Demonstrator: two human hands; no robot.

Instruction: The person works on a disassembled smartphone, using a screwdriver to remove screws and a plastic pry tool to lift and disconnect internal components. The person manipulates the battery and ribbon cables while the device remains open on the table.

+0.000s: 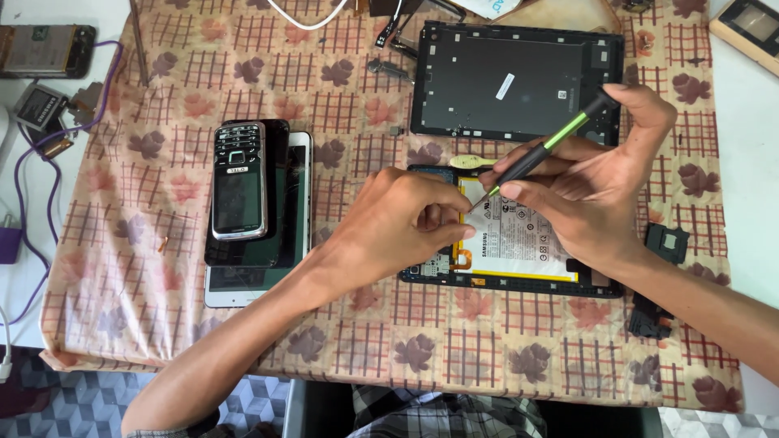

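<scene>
An opened tablet [519,280] lies on the patterned cloth, its white battery [519,239] with a yellow edge exposed. My left hand [398,223] rests on the tablet's left part, fingers curled and pressing down near the circuit board. My right hand [596,191] grips a black and green screwdriver [548,150], whose tip points down at the tablet's upper left area beside my left fingers. The tablet's black back cover [511,81] lies just behind, inner side up.
A stack of phones [247,195], a keypad phone on top, lies left of my hands. Small black parts [661,280] sit to the right. Another opened phone [45,50], a purple cable [36,174] and small parts lie at far left. The table's front edge is near my body.
</scene>
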